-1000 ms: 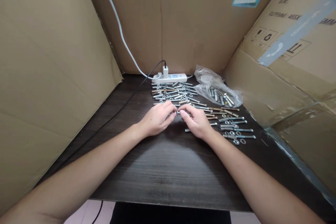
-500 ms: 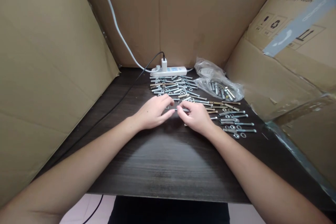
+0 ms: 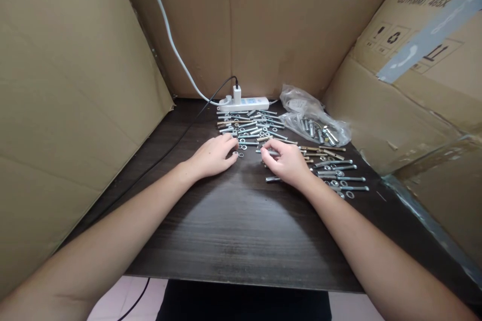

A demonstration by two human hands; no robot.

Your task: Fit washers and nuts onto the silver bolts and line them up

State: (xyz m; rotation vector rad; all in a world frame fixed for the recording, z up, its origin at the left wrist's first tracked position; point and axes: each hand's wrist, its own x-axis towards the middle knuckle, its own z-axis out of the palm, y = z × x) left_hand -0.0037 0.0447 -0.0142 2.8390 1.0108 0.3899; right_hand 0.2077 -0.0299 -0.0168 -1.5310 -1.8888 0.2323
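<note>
My left hand (image 3: 214, 159) hovers low at the left edge of the hardware, its thumb and fingertips drawn together. Whatever it may pinch is too small to make out. Just right of its thumb lies a thin ring washer (image 3: 241, 155). My right hand (image 3: 285, 160) is closed, with a silvery bolt (image 3: 258, 151) poking out leftward past the fingertips. Most of that bolt is hidden behind the fingers. Below the right hand, another metal bolt or sleeve (image 3: 271, 179) rests partly covered. Behind both hands, rows of bolts (image 3: 248, 136), sleeves and washers spread over the dark table (image 3: 233, 230).
A white power strip (image 3: 259, 105) with a plugged-in adapter (image 3: 237, 94) stands at the back. Right of it lies a clear plastic bag (image 3: 301, 103) holding metal sleeves. A black cable (image 3: 165, 153) crosses the left side. Cardboard walls (image 3: 271, 30) enclose three sides.
My hands have drawn apart: the left moved slightly left, and the right moved slightly right with the bolt. The washer between them and the bolt below the right hand show more clearly.
</note>
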